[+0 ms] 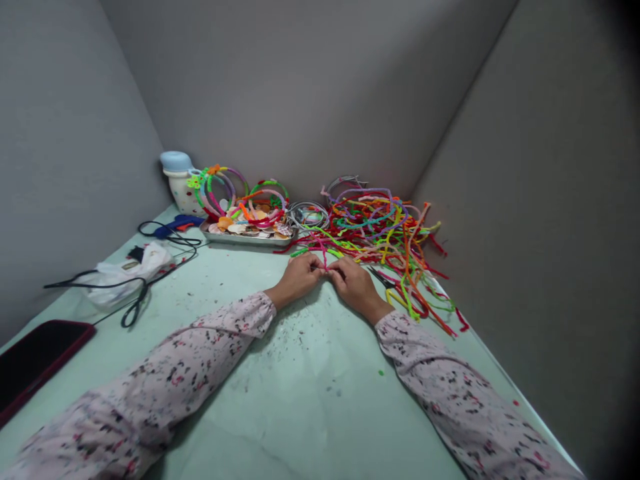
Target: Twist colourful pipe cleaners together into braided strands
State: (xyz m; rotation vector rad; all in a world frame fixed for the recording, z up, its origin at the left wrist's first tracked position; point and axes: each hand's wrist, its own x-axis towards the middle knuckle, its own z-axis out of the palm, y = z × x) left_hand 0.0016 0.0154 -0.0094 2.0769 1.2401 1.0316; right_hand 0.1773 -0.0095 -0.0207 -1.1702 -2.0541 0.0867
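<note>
Between my hands, near the middle of the table, is a pink pipe cleaner [325, 257], part of it standing up above my fingertips. My left hand [300, 275] pinches it from the left, fingers closed. From the right, my right hand [354, 283] pinches it too, and the fingertips of both hands nearly meet. Just beyond lies a tangled pile of colourful pipe cleaners [370, 223], its loose ends reaching close to my fingers. A pair of scissors [387, 281] lies right of my right hand, partly covered by pipe cleaners.
A metal tray [250, 239] of shell-like pieces and pipe-cleaner hoops [220, 190] stands at the back. Wire coils [309, 215] sit beside it. Leftward are a blue-lidded cup [180, 183], a black cable [145, 283], a white plastic bag [123, 277] and a phone [40, 363]. Grey walls enclose the table.
</note>
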